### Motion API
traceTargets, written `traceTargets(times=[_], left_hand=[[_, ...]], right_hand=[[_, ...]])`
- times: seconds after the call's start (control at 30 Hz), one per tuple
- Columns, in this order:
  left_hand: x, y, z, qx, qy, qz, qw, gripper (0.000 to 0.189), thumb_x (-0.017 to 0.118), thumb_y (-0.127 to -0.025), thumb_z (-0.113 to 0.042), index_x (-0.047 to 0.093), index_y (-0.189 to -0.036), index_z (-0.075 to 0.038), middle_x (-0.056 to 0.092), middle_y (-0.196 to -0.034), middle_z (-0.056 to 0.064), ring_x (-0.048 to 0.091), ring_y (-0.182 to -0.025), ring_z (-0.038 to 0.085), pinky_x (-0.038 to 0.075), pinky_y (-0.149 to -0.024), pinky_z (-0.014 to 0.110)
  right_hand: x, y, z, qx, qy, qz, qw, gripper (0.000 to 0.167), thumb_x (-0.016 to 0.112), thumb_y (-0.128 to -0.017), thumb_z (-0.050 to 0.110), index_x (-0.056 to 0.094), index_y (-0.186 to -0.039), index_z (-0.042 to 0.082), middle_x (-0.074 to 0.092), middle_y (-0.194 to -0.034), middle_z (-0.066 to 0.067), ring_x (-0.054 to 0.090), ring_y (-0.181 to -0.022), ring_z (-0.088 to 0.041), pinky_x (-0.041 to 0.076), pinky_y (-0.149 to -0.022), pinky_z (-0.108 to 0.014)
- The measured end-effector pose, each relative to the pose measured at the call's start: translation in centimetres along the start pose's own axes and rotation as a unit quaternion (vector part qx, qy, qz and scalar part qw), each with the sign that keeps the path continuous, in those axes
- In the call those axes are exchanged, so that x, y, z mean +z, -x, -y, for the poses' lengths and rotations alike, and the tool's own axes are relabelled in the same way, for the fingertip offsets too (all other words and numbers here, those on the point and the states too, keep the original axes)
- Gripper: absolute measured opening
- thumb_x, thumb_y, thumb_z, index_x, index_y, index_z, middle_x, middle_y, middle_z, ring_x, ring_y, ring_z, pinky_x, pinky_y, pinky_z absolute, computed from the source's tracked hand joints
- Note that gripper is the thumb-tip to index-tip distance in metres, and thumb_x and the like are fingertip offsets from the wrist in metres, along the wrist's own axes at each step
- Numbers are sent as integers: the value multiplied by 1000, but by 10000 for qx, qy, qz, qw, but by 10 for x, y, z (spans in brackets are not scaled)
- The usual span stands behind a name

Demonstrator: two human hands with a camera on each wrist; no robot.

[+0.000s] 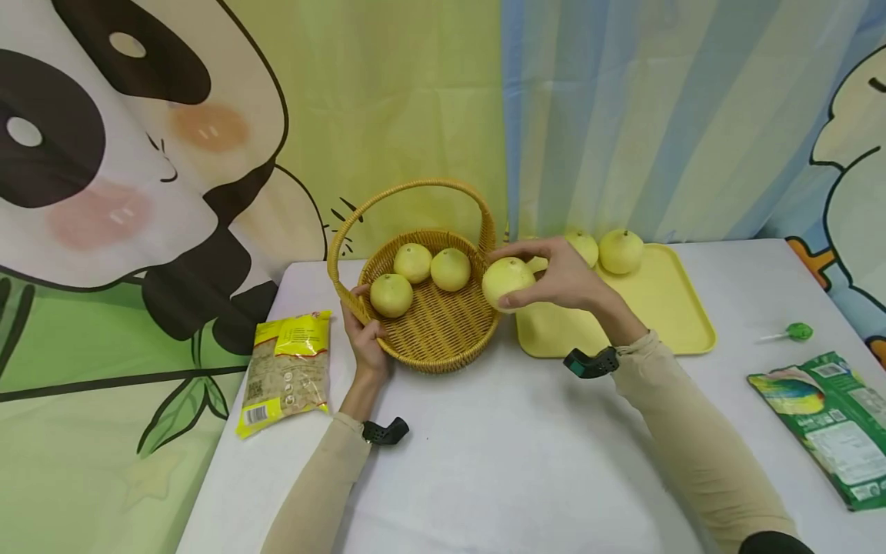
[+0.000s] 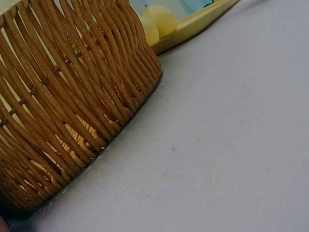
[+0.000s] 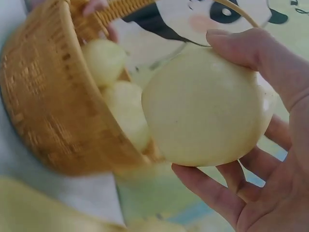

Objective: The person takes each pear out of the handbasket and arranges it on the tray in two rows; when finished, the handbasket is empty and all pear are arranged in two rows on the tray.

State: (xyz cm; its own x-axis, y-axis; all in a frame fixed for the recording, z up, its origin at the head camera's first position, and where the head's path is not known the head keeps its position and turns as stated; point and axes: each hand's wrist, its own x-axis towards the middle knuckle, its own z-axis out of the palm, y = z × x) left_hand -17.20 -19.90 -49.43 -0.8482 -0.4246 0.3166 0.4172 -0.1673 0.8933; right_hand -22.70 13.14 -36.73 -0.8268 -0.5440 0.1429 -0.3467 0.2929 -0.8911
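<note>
My right hand (image 1: 564,277) grips a round, pale yellow pear (image 1: 507,283), thumb on one side and fingers on the other, at the right rim of the wicker basket. In the right wrist view this pear (image 3: 205,108) fills the middle, with the thumb over its top. The wicker basket (image 1: 443,350) has a tall arched handle (image 1: 429,185) and holds three similar pears (image 1: 391,295). At the basket's left rim, by the foot of the handle, my left hand (image 1: 365,342) holds on. The left wrist view shows the basket's woven side (image 2: 72,82) resting on the white cloth.
Right of the basket lies a yellow tray (image 1: 681,308) with more pears (image 1: 621,251) at its back, partly hidden by my right hand. A yellow-topped packet (image 1: 287,369) is on the left. Far right are a green lollipop (image 1: 799,332) and a green pouch (image 1: 831,427).
</note>
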Motion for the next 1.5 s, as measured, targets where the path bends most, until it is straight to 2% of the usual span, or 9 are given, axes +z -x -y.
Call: traceTargets(times=[0.23,0.5,0.67,0.77,0.87,1.07,1.23,1.33,1.5], left_hand=[[0,0,-1,10,-72,-11,10000,80,37,-61,8,41,-141,7,47,-137,7,44,-129,17,32,-106,27],[-1,-1,-4,-13,14,-59,10000,80,37,-61,8,41,-142,6,46,-138,8,44,-129,18,33,-107,27],[-2,-1,-4,-41,46,-52,10000,80,37,-62,9,40,-142,7,46,-138,8,44,-129,19,34,-107,28],[-3,-1,-3,-47,10,-72,10000,80,36,-62,9,39,-142,8,46,-139,9,44,-129,19,34,-106,28],[-4,-2,-2,-37,9,-79,10000,80,36,-62,10,39,-143,8,45,-140,9,44,-129,18,34,-106,27],[-4,-2,-1,-11,24,-18,10000,80,35,-62,11,40,-142,7,45,-139,8,43,-129,18,33,-106,26],[-3,-1,-1,26,-52,11,10000,80,35,-62,11,42,-141,4,46,-139,5,44,-130,17,33,-107,26],[-1,0,-1,18,-89,21,10000,80,35,-62,11,43,-141,3,46,-140,4,44,-132,17,32,-107,25],[0,0,-1,-3,-61,42,10000,80,36,-62,10,42,-141,4,45,-140,6,44,-131,16,32,-107,26]], right_hand=[[-46,29,-2,488,336,-868,9945,60,96,-75,20,73,-130,19,69,-128,4,59,-113,-17,57,-80,-28],[-107,59,-27,433,515,-1927,9790,55,92,-80,12,75,-132,10,74,-120,15,59,-106,-13,52,-75,-18],[-139,73,-52,1187,326,-2499,9604,58,91,-83,19,72,-138,15,72,-114,25,52,-114,-4,35,-107,-33],[-151,77,-67,1568,116,-2879,9447,61,91,-83,21,71,-140,17,69,-111,26,51,-112,-1,38,-107,-30],[-157,79,-84,1855,-114,-3161,9304,65,91,-82,23,69,-143,16,70,-107,28,57,-105,0,48,-84,-14],[-160,80,-116,2365,-153,-3234,9161,74,90,-81,37,64,-148,17,66,-106,33,57,-101,5,49,-76,-7],[-158,80,-133,2539,238,-3076,9167,78,87,-82,47,62,-150,20,66,-122,26,53,-107,4,45,-80,-6],[-157,82,-141,2597,575,-2885,9198,79,84,-84,52,59,-153,23,65,-138,19,52,-117,-3,43,-90,-11],[-160,85,-147,2430,966,-2504,9321,84,77,-91,53,45,-163,24,48,-165,-2,43,-147,-27,39,-116,-37]])
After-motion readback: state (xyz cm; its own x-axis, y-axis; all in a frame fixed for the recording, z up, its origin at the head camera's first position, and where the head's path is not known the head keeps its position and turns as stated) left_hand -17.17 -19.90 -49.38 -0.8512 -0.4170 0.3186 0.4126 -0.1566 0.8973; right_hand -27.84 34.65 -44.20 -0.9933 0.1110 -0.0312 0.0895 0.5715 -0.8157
